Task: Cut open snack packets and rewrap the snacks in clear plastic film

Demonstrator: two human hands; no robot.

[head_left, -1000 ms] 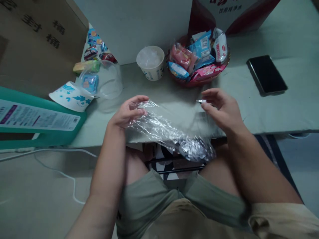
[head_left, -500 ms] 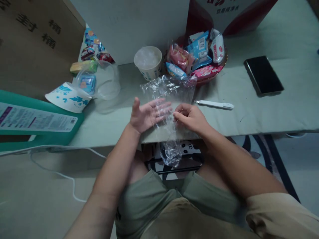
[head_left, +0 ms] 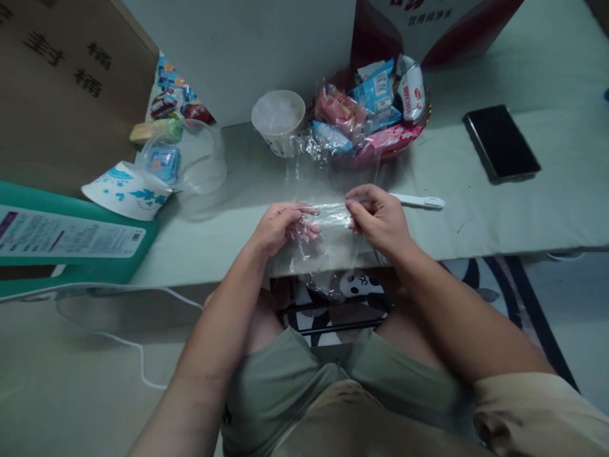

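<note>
A crinkled sheet of clear plastic wrap [head_left: 328, 190] is stretched between both my hands above the near edge of the pale green table [head_left: 499, 216]. My left hand [head_left: 280, 225] has its fingers curled into the wrap's left side. My right hand [head_left: 378, 216] pinches the wrap's right side. Part of the wrap stands up toward the snack bowl [head_left: 380, 105], and part hangs down over the table edge. A small white knife [head_left: 421, 202] lies on the table just right of my right hand.
A paper cup [head_left: 278, 124] covered with film stands behind the wrap. A black phone [head_left: 502, 143] lies at the right. A tipped paper cup [head_left: 126, 190], a clear lid [head_left: 200, 158] and loose snacks sit at the left, near a teal box [head_left: 66, 235].
The white knife left my right hand and now lies on the table. Both hands came together on the wrap, which was lifted from my lap and bunched between them.
</note>
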